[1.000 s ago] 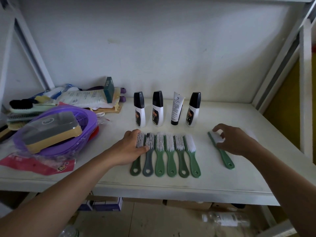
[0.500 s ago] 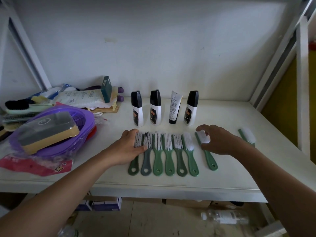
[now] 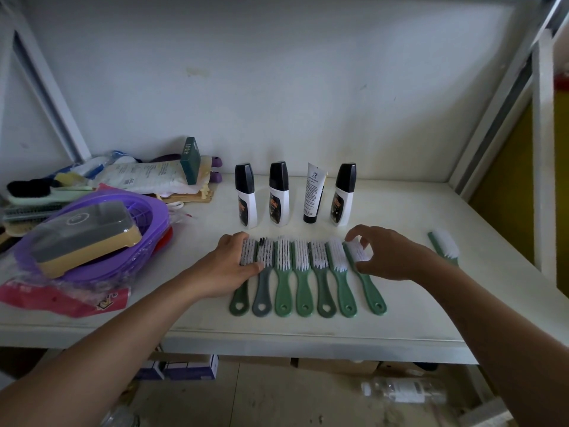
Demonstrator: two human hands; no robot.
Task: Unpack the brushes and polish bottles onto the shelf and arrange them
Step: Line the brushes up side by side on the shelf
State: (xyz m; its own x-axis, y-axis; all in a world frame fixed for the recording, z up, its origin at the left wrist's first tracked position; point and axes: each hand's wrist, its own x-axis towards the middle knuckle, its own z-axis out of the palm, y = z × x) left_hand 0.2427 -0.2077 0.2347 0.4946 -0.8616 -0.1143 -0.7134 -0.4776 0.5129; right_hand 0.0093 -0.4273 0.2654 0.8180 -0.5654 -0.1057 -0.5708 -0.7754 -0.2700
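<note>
The palm of the left hand (image 3: pixel 229 266) covered the left edge of the leftmost brush (image 3: pixel 238 303), and the right hand (image 3: pixel 391 257) hid part of the head of the seventh brush (image 3: pixel 371 291). The base of the lone brush (image 3: pixel 445 248) at the right was cut off by the right forearm. The pile at the far left was tangled, and the single things in it were hard to separate.

The left hand was narrowly curled. Its fingers lay over the far end of the leftmost brush's head, and its thumb lay across the near end, reaching the grey brush (image 3: pixel 264 282) beside it. The right hand pinched the bristle head of the seventh brush between the fingers on the far side and the thumb on the near side.

Seven brushes lay side by side near the front edge of the shelf (image 3: pixel 308 332), bristles up and handles toward the near side. Behind them three polish bottles (image 3: pixel 279 195) with black caps and one white tube (image 3: pixel 314 192) stood upright in a row.

The dark labels on the bottles and the fine print on the tube were too small to read. A green box (image 3: pixel 191 160) carried pale characters, and a red packet (image 3: pixel 61 300) under the purple basket (image 3: pixel 147 211) carried letters. Neither could be read.
</note>
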